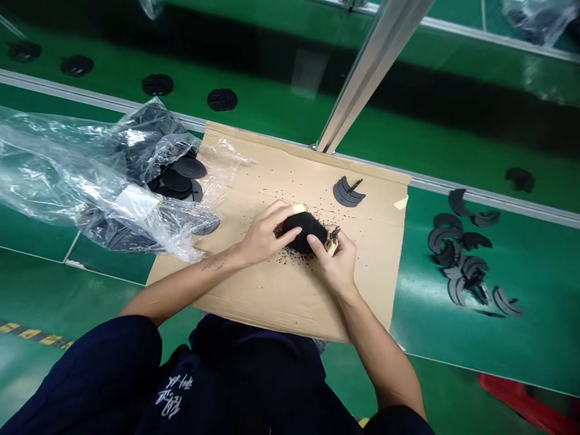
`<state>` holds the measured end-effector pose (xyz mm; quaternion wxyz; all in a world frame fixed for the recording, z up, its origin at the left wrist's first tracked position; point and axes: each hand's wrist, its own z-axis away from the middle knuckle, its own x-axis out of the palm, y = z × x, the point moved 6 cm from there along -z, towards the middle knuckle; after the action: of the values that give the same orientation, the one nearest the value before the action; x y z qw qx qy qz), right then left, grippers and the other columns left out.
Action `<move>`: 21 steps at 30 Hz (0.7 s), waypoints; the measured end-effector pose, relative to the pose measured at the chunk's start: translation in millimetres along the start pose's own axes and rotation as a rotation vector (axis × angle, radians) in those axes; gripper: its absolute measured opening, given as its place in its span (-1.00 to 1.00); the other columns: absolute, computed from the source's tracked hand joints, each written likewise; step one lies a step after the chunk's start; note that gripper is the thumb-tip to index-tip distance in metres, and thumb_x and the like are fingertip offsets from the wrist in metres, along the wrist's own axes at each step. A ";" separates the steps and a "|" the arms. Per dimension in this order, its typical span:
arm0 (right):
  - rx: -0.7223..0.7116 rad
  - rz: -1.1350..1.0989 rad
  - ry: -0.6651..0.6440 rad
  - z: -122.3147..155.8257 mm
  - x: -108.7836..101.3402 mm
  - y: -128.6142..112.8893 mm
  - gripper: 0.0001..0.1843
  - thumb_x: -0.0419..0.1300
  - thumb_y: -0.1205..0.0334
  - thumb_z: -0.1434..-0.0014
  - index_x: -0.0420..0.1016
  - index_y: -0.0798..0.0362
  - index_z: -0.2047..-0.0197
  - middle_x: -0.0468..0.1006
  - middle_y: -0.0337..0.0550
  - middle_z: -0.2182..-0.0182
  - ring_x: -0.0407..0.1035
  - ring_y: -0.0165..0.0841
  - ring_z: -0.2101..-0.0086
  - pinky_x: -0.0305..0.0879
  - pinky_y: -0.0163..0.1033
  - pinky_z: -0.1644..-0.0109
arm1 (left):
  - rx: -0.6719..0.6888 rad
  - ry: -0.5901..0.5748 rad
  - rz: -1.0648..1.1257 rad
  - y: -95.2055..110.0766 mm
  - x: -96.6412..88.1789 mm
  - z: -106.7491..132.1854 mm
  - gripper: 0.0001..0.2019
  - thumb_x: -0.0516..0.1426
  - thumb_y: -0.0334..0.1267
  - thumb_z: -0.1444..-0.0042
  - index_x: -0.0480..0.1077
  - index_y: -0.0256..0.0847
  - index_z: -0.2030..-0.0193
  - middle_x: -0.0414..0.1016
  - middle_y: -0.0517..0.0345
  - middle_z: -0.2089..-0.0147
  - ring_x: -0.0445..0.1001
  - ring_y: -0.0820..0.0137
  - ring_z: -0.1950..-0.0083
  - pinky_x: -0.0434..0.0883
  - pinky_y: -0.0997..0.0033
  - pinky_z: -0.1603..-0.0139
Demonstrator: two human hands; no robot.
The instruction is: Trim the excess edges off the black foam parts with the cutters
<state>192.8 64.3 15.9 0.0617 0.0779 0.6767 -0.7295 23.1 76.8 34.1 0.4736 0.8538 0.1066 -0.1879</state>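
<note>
A clear plastic bag (90, 163) lies to the left of the left hand (267, 235) and a little beyond it, its crumpled lower edge close to the left forearm. Inside are black discs (190, 168), heaped and overlapping; some show plainly at the end nearest the hand, while others are blurred by the film (how many, I cannot tell).

The black piece (304, 232) is directly between the two hands, just above a sheet of cardboard (263, 302). It sits against the left hand's fingers and thumb, which are closed around its left side; one fingertip wears a yellow cover (299, 208). The right hand (338, 260) has its thumb on the piece's right side and also grips a small tool (333, 241) with pale yellow handles, the dark tip poking out past the curled fingers.

Black crumbs (290, 258) are scattered around both hands, thickest just below the piece. Beyond the right hand, on the cardboard, rest curved black strips (348, 192). Well to the right of that hand, a loose pile of curved black parts (457, 260) lies on the green tabletop (539, 284). Far beyond the left hand, four dark round pieces (222, 99) are spaced along a green strip (267, 78).
</note>
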 end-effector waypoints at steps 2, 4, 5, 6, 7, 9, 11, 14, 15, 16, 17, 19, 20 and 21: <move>-0.001 0.009 0.009 1.3 0.1 0.6 -0.56 0.37 -0.20 -0.09 0.43 0.01 0.35 0.34 -0.31 0.51 0.15 -0.44 0.47 0.25 -0.30 0.37 | -0.021 0.000 0.000 -2.1 1.1 1.1 -0.70 0.20 -0.25 -0.32 0.44 -0.16 -0.17 0.54 0.05 0.04 0.54 0.37 0.02 0.58 0.27 -0.03; -0.007 0.013 0.015 2.1 -0.1 1.2 -0.56 0.36 -0.20 -0.09 0.43 0.01 0.35 0.32 -0.32 0.52 0.16 -0.44 0.48 0.25 -0.30 0.37 | -0.035 -0.001 0.003 -3.7 1.7 2.1 -0.70 0.20 -0.25 -0.32 0.44 -0.16 -0.17 0.54 0.06 0.04 0.54 0.37 0.03 0.59 0.28 -0.03; -0.010 0.014 0.018 2.2 -0.2 1.4 -0.56 0.36 -0.20 -0.09 0.43 0.01 0.36 0.32 -0.32 0.52 0.15 -0.44 0.48 0.25 -0.30 0.37 | -0.042 -0.002 0.008 -4.6 1.9 2.7 -0.70 0.19 -0.25 -0.32 0.45 -0.15 -0.17 0.55 0.05 0.03 0.55 0.36 0.01 0.59 0.27 -0.04; -0.014 0.016 0.021 2.3 -0.5 1.6 -0.55 0.36 -0.21 -0.09 0.42 0.01 0.36 0.32 -0.32 0.52 0.15 -0.44 0.48 0.25 -0.30 0.38 | -0.051 -0.008 0.020 -5.7 2.5 3.3 -0.70 0.19 -0.24 -0.32 0.45 -0.15 -0.17 0.55 0.04 0.01 0.55 0.35 -0.02 0.58 0.25 -0.07; -0.016 0.019 0.023 2.3 -0.8 1.7 -0.55 0.36 -0.21 -0.09 0.42 0.01 0.36 0.32 -0.32 0.52 0.15 -0.44 0.48 0.25 -0.30 0.38 | -0.068 -0.021 0.042 -7.5 3.6 4.1 -0.69 0.19 -0.24 -0.32 0.45 -0.14 -0.18 0.56 0.03 -0.03 0.55 0.33 -0.05 0.57 0.22 -0.12; -0.021 0.026 0.025 2.3 -1.2 1.8 -0.55 0.36 -0.22 -0.09 0.42 0.01 0.35 0.33 -0.32 0.52 0.15 -0.44 0.48 0.25 -0.29 0.37 | -0.131 -0.064 0.124 -13.4 7.7 6.1 -0.66 0.17 -0.23 -0.33 0.42 -0.14 -0.23 0.56 -0.01 -0.12 0.56 0.29 -0.12 0.56 0.19 -0.17; -0.022 0.029 0.023 2.4 -1.3 1.8 -0.56 0.36 -0.21 -0.10 0.42 0.00 0.35 0.33 -0.32 0.51 0.16 -0.43 0.48 0.26 -0.28 0.36 | -0.205 -0.117 0.237 -19.7 13.1 8.5 -0.63 0.15 -0.20 -0.35 0.38 -0.14 -0.27 0.55 -0.04 -0.18 0.57 0.29 -0.13 0.57 0.22 -0.16; -0.025 0.019 0.017 2.9 -0.4 1.8 -0.57 0.36 -0.19 -0.11 0.43 0.01 0.34 0.34 -0.32 0.52 0.17 -0.43 0.48 0.25 -0.28 0.36 | -0.249 -0.144 0.358 -24.4 17.5 10.3 -0.63 0.15 -0.18 -0.36 0.38 -0.15 -0.27 0.54 -0.04 -0.21 0.56 0.28 -0.19 0.54 0.21 -0.22; -0.027 0.016 0.016 3.1 0.0 1.7 -0.58 0.36 -0.18 -0.11 0.43 0.01 0.34 0.34 -0.32 0.52 0.16 -0.43 0.48 0.25 -0.28 0.36 | -0.246 -0.142 0.371 -24.7 17.7 10.3 -0.63 0.15 -0.17 -0.36 0.39 -0.15 -0.26 0.54 -0.04 -0.22 0.55 0.27 -0.22 0.52 0.19 -0.27; -0.027 0.015 0.015 3.2 0.3 1.7 -0.58 0.36 -0.18 -0.11 0.43 0.01 0.34 0.34 -0.33 0.52 0.16 -0.44 0.49 0.25 -0.28 0.36 | -0.241 -0.137 0.375 -24.8 17.5 10.2 -0.63 0.16 -0.17 -0.36 0.40 -0.15 -0.26 0.54 -0.04 -0.22 0.53 0.26 -0.24 0.49 0.16 -0.31; -0.027 0.017 0.015 3.2 0.5 1.7 -0.58 0.36 -0.18 -0.11 0.42 0.01 0.34 0.33 -0.33 0.52 0.15 -0.44 0.49 0.25 -0.28 0.36 | -0.235 -0.135 0.372 -24.7 17.1 9.9 -0.64 0.16 -0.16 -0.36 0.40 -0.15 -0.25 0.54 -0.04 -0.22 0.52 0.26 -0.26 0.47 0.15 -0.33; -0.023 0.028 0.009 2.9 0.5 1.6 -0.57 0.36 -0.19 -0.11 0.42 0.01 0.35 0.33 -0.33 0.53 0.15 -0.44 0.49 0.24 -0.28 0.37 | -0.226 -0.138 0.353 -24.0 15.3 9.2 -0.63 0.15 -0.15 -0.37 0.41 -0.16 -0.25 0.55 -0.06 -0.22 0.52 0.26 -0.26 0.46 0.14 -0.34; -0.022 0.037 -0.002 2.5 0.4 1.3 -0.57 0.36 -0.19 -0.11 0.43 0.01 0.35 0.33 -0.34 0.53 0.15 -0.44 0.49 0.24 -0.28 0.37 | -0.215 -0.139 0.335 -23.1 13.7 8.6 -0.63 0.14 -0.16 -0.37 0.41 -0.17 -0.26 0.54 -0.06 -0.23 0.53 0.26 -0.26 0.47 0.15 -0.33; -0.024 0.047 -0.017 2.1 0.1 0.7 -0.58 0.36 -0.18 -0.11 0.44 0.01 0.35 0.33 -0.33 0.54 0.16 -0.44 0.49 0.24 -0.28 0.38 | -0.196 -0.140 0.309 -21.7 11.7 7.8 -0.64 0.14 -0.17 -0.38 0.41 -0.17 -0.26 0.55 -0.07 -0.23 0.53 0.26 -0.25 0.48 0.16 -0.32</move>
<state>192.8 62.2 15.4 0.0855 0.0866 0.6829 -0.7203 24.2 81.8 8.7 0.5840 0.7946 -0.0412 -0.1608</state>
